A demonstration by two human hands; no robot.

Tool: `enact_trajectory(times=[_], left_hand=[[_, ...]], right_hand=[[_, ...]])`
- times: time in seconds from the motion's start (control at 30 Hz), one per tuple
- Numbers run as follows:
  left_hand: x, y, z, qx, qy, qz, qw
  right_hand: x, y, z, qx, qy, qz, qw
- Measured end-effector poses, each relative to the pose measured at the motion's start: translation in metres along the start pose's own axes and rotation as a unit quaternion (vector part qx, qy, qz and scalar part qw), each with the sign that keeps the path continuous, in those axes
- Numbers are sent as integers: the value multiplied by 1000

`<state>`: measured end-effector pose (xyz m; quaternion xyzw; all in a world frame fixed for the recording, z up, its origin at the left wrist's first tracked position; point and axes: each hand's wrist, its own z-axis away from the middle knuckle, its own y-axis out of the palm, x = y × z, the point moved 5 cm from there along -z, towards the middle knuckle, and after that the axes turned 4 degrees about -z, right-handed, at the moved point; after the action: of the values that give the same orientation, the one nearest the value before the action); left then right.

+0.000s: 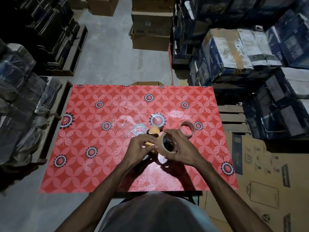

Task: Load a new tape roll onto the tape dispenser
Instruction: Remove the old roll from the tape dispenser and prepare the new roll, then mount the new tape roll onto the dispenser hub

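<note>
A brown tape roll (pixel 163 146) stands on edge between both my hands, above the middle of the red flowered table (pixel 87 178). My right hand (pixel 179 148) wraps around its right side. My left hand (pixel 142 144) pinches at its left rim. Under my hands lies the tape dispenser (pixel 153 131), orange and black, mostly hidden; only its orange front tip and dark lower parts show. A second brown roll (pixel 187 129) stands on the table just right of my hands.
Crumpled clear wrap (pixel 124 124) and a round printed label (pixel 140 129) lie left of the dispenser. Stacked cartons (pixel 234 54) and flattened cardboard (pixel 260 173) crowd the right side; wrapped bundles (pixel 21 101) and a wooden pallet line the left.
</note>
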<state>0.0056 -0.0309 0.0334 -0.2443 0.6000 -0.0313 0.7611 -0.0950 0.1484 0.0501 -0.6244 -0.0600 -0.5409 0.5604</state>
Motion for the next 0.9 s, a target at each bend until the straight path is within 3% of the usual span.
enact_trajectory(times=[0.23,0.43,0.7,0.9], left_hand=[[5,-3,-1,-18,-5,-15,1000],[9,-13,5,-65,65,-116,989],[2,4,17,-43,98,-206,973],[-2,7,15,-115,80,-146,979]], right_hand=[[15,1,3,-36,-41,156,986],[10,-2,8,-20,-26,133,991],[21,-14,4,-61,-29,109,992],[24,-10,5,-52,-44,103,992]])
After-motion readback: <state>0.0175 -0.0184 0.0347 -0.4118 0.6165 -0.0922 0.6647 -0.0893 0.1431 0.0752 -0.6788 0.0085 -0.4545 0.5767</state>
